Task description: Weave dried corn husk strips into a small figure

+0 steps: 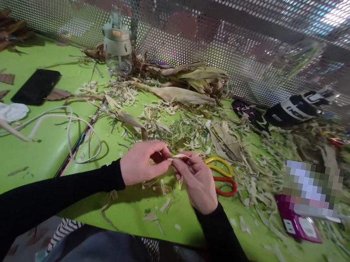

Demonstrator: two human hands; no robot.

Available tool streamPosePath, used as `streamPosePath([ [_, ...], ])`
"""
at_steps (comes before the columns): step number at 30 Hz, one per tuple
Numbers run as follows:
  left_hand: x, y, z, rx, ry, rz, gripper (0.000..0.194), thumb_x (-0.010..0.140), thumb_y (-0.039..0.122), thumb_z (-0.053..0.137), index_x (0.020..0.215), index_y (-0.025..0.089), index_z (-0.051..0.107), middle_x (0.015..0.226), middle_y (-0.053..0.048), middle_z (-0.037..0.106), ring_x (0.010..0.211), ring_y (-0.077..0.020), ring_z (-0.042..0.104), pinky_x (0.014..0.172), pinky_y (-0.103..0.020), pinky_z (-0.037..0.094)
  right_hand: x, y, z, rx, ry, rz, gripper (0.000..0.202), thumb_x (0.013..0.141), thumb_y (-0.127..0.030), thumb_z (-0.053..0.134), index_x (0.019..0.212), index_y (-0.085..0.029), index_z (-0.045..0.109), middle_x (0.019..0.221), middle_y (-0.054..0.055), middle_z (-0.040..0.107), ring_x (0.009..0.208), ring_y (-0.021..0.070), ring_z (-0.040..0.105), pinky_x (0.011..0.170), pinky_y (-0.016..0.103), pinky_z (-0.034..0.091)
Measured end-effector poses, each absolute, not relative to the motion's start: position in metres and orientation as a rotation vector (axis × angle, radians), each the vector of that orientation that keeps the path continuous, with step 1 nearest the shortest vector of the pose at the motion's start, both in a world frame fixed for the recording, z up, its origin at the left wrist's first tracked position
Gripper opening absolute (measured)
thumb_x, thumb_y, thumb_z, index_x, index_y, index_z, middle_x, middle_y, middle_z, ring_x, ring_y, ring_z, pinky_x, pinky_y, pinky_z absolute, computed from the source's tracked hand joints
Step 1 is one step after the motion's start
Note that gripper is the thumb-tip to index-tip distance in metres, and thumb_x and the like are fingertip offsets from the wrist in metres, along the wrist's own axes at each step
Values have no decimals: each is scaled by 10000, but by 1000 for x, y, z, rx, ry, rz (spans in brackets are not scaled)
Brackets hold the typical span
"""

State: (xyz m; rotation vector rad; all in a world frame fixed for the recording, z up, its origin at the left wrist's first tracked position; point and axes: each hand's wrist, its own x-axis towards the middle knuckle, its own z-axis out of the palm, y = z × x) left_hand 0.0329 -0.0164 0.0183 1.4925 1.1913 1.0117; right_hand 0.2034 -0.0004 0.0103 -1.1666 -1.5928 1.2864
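Note:
Both hands meet over the front middle of the green table (103,208). My left hand (144,164) and my right hand (198,180) pinch a thin pale strip, which looks like dried corn husk (179,156), between their fingertips. More of the strip shows below my right fingers. Scissors with one yellow and one red handle (226,187) lie just right of my right hand, their blades hidden. Small husk scraps (161,187) are scattered under the hands. Beyond them sits a heap of cut husk shreds (188,133).
Dry husks (181,96) lie along the perforated metal screen (184,38). A clear bottle (118,48), a black bottle (295,109) and a black phone (36,86) are on the table. A white cable (69,126) loops at left; a magenta packet (298,220) lies at right.

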Motion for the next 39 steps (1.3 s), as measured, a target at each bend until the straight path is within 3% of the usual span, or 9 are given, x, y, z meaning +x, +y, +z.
streamPosePath([
  [2,32,-17,20,1595,1176,1057,65,764,220,590,726,167,587,695,0,627,616,-96,562,625,-218,459,204,-1,10,-1159,-1542,1359,223,776,-375,670,834,-181,579,644,-31,535,525,82,474,481,204,408],
  [6,32,-15,19,1380,1136,1001,139,771,253,590,677,159,552,627,16,587,539,-72,515,549,-198,419,205,-1,10,-1099,-1584,1330,209,782,-371,666,843,-188,586,671,-27,543,539,78,465,496,206,404],
  [11,34,-12,18,996,1018,912,158,753,241,618,664,141,535,620,23,592,590,-72,603,618,-202,467,204,0,10,-1096,-1719,1124,180,797,-366,642,826,-196,589,681,-18,549,550,91,475,488,214,398],
  [16,36,-13,20,1029,1049,1020,97,734,159,651,791,134,578,674,25,619,576,-59,603,573,-183,466,204,1,7,-1131,-1782,1032,150,829,-344,605,801,-199,583,686,-19,578,568,95,517,528,220,436],
  [23,36,-10,25,857,1082,975,117,760,46,581,697,128,529,557,33,614,507,-56,601,555,-180,482,204,-1,5,-1069,-1772,1083,218,775,-375,669,905,-208,616,798,24,646,694,144,601,653,283,519],
  [34,37,-14,20,1010,960,1088,68,747,113,621,754,132,556,658,23,623,591,-57,606,609,-189,488,203,0,12,-1135,-1536,1327,235,758,-385,688,829,-181,596,695,-19,580,554,80,493,517,211,418],
  [39,36,-17,16,1120,991,1060,212,715,152,690,897,140,583,769,19,617,638,-42,585,629,-166,483,204,2,8,-1115,-1464,1410,248,760,-399,686,826,-178,595,672,-31,551,544,74,472,501,204,399],
])
